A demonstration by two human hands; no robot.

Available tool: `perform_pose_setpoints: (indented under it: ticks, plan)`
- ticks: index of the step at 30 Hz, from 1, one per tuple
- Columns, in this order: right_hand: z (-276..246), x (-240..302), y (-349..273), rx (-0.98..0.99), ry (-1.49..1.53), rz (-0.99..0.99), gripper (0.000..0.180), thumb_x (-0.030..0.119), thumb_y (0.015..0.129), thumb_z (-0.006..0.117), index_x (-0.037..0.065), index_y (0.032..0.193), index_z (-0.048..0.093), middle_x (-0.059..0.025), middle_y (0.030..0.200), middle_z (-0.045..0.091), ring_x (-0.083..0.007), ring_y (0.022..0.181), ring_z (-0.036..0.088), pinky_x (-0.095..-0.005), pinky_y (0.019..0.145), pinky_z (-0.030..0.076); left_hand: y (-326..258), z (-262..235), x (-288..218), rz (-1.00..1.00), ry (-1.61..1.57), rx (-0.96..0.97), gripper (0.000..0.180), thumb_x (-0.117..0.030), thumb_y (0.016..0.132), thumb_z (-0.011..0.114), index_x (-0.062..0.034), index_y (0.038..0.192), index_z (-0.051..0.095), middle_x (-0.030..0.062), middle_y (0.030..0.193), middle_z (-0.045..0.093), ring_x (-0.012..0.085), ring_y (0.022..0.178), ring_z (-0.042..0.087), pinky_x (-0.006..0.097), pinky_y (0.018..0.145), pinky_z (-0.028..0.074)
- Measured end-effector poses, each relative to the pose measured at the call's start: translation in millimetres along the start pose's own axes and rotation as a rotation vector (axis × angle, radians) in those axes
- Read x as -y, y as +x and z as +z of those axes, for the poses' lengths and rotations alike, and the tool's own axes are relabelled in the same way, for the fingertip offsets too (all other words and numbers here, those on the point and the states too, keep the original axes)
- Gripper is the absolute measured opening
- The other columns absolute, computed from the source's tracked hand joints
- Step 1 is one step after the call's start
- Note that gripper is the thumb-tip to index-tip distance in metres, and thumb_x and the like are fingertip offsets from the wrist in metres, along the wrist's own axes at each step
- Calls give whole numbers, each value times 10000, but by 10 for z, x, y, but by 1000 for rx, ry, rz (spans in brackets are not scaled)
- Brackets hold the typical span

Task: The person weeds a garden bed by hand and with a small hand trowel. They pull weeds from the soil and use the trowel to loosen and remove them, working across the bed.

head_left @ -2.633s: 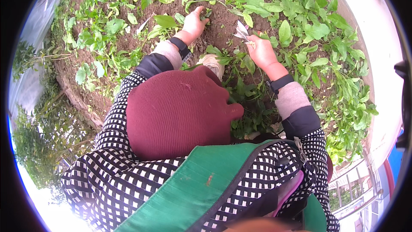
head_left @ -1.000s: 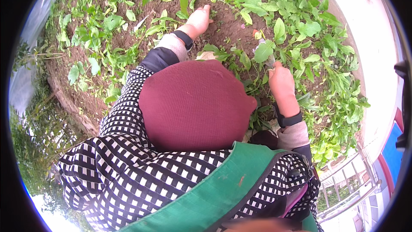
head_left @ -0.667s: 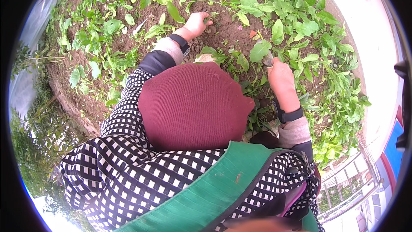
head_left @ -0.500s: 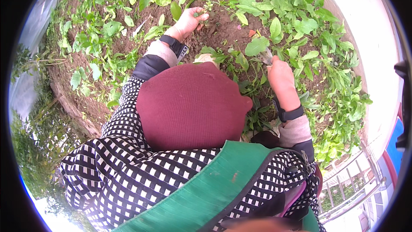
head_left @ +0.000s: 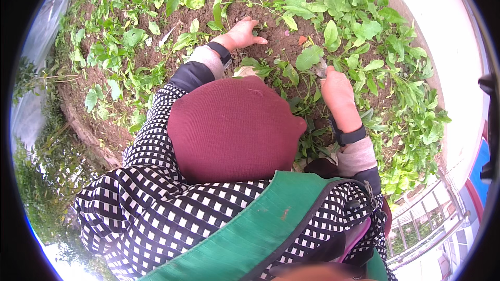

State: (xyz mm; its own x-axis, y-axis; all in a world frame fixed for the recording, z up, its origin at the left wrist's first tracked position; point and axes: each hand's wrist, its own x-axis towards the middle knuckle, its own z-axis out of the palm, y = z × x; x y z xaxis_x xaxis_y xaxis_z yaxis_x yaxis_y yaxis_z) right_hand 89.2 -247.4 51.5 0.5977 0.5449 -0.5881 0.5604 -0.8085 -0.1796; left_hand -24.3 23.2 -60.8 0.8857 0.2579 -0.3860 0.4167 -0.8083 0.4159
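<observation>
My left hand point(head_left: 245, 34) is held over bare brown soil point(head_left: 276, 15), fingers spread apart, with nothing visible in it. Green leafy plants stand just beyond and beside it. Closed around the handle of a small tool with a grey metal blade point(head_left: 322, 65) is my right hand point(head_left: 338, 91). The handle is hidden in the fist, and the blade points away from me beside a broad green leaf point(head_left: 310, 57). Whether the blade touches the soil, I cannot tell.
A rounded shape in maroon ribbed cloth point(head_left: 234, 125) fills the middle, between my arms. An orange-red fragment point(head_left: 302, 40) lies on the soil. Pale paving point(head_left: 442, 36) edges the bed on the right, near a metal railing point(head_left: 424, 224). Clear plastic sheeting point(head_left: 39, 88) hangs at far left.
My left hand has let go of a small green sprig, opened its fingers and moved slightly nearer to me. My right hand stays almost in place with the tool.
</observation>
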Motion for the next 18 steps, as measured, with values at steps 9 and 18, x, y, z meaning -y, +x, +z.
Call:
perform_pose_setpoints:
  ticks: [9, 18]
  plan:
    - [-10, 33, -5, 4, -4, 0, 242, 141, 764, 610, -6, 921, 500, -216, 839, 603, -367, 832, 585, -437, 733, 463, 133, 277, -108, -61, -311, -104, 387, -295, 671, 732, -6, 905, 625, 126, 820, 618, 274, 785, 594, 337, 749, 462]
    - [-29, 22, -4, 37, 0, 23, 244, 141, 767, 607, -6, 934, 506, -226, 842, 605, -370, 836, 589, -434, 739, 467, -204, -269, -114, -374, -1239, -47, 164, -167, 802, 645, -38, 898, 613, 10, 751, 594, 77, 493, 460, 219, 428, 377]
